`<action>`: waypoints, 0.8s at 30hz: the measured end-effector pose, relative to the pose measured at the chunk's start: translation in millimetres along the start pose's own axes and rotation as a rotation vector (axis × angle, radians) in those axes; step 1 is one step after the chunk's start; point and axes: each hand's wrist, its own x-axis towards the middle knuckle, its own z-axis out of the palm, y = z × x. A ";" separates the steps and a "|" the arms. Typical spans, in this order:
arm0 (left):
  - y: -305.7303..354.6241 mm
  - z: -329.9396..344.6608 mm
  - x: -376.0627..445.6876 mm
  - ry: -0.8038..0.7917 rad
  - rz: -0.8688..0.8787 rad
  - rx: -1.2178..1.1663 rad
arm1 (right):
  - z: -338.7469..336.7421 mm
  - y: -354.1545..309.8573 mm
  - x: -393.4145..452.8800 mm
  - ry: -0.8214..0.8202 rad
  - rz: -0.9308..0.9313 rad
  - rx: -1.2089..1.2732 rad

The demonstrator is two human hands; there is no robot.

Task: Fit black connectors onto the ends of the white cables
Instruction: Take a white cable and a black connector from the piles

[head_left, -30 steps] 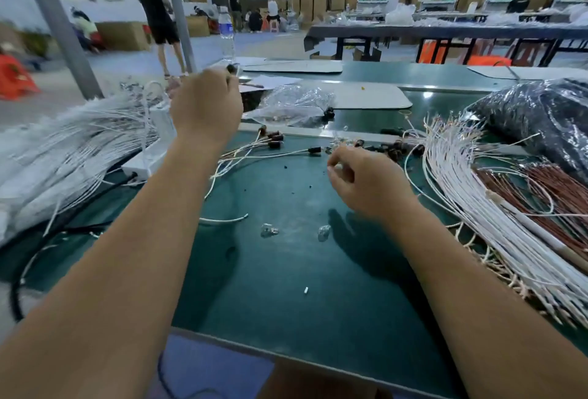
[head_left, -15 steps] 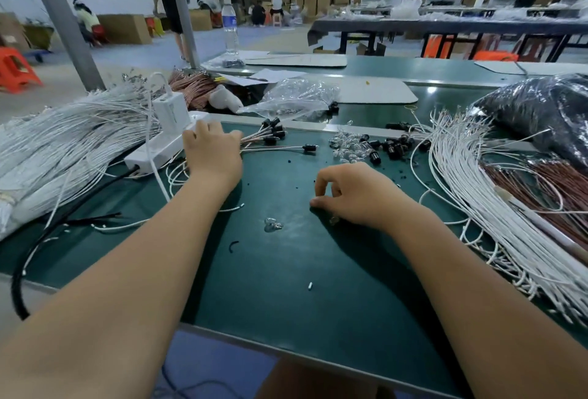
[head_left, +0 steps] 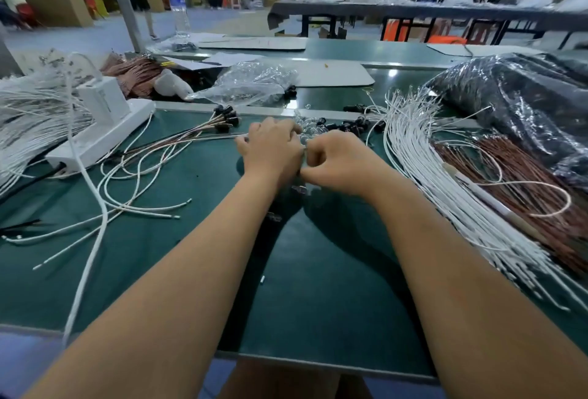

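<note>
My left hand point(head_left: 273, 150) and my right hand point(head_left: 339, 161) meet at the middle of the green table point(head_left: 318, 287), both with curled fingers. My right hand pinches a small pale part against the left hand; what it is stays unclear. The left fingers curl down at a heap of small clear pieces point(head_left: 307, 127), and what they hold is hidden. Loose black connectors point(head_left: 350, 126) lie just beyond my hands. Several cables fitted with black connectors point(head_left: 226, 116) lie to the left. A thick bundle of white cables point(head_left: 423, 175) fans out on the right.
A white power strip point(head_left: 95, 140) with an adapter, loose white cables point(head_left: 136, 204) and another white bundle point(head_left: 28, 118) fill the left. Copper wires point(head_left: 525, 185) and a black plastic bag point(head_left: 525, 102) are on the right. A clear bag point(head_left: 251, 83) lies behind.
My left hand came down from above the far left, passed the power strip and moved right to the middle. My right hand lifted off the table and joined it.
</note>
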 end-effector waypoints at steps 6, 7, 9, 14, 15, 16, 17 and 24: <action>37.3 19.3 -2.5 -0.033 0.091 -0.253 | -18.7 41.9 -1.2 0.218 0.412 -0.277; 41.4 21.5 -2.6 -0.039 0.112 -0.288 | -18.9 46.0 -1.9 0.226 0.462 -0.331; 44.0 25.0 -2.7 -0.018 0.130 -0.294 | -17.5 49.6 -1.1 0.258 0.520 -0.368; 28.9 19.8 -1.3 0.000 0.030 -0.577 | -20.3 46.9 -1.7 0.261 0.570 -0.379; 26.4 17.9 -1.7 -0.014 0.008 -0.637 | -21.0 46.4 -2.2 0.250 0.580 -0.385; 24.4 15.8 -2.5 -0.020 -0.008 -0.674 | -20.8 45.6 -2.2 0.231 0.590 -0.395; 22.9 13.6 -3.3 -0.017 -0.014 -0.698 | -19.9 45.0 -1.5 0.211 0.594 -0.412; 32.9 6.2 -12.7 -0.092 0.053 -0.707 | -15.7 39.4 5.0 0.478 0.424 -0.119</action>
